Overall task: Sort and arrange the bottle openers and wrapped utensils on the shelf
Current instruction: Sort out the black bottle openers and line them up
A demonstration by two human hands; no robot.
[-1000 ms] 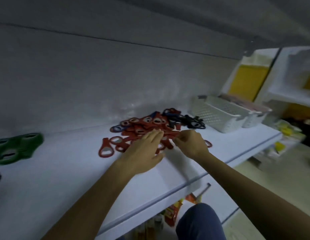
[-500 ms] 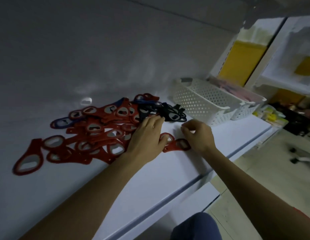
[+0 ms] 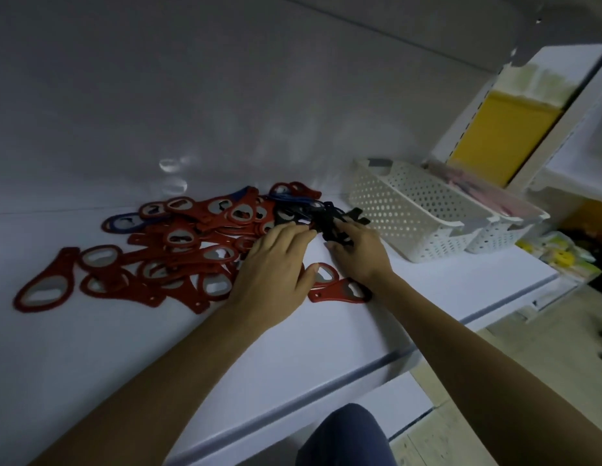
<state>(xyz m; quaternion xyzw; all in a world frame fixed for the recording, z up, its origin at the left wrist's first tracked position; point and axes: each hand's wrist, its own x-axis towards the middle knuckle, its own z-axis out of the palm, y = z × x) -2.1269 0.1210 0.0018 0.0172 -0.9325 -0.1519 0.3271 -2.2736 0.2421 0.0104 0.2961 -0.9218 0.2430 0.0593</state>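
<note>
A heap of red bottle openers (image 3: 178, 250) lies on the white shelf (image 3: 326, 348), with a few blue ones (image 3: 123, 223) mixed in and black openers (image 3: 329, 218) at its right end. My left hand (image 3: 276, 270) lies palm down over the right side of the red heap, fingertips touching the black ones. My right hand (image 3: 360, 253) has its fingers curled around the black openers. Two red openers (image 3: 336, 290) lie apart, just under my right wrist. Wrapped utensils (image 3: 477, 186) fill the white baskets to the right.
Two perforated white baskets (image 3: 407, 213) stand side by side at the shelf's right end. The grey back wall (image 3: 192, 95) rises right behind the heap. A lower shelf edge, my knee (image 3: 346, 435) and the floor show below.
Both hands have moved away from the red openers near the shelf front and up to the black openers. The two red openers stay where my right hand left them.
</note>
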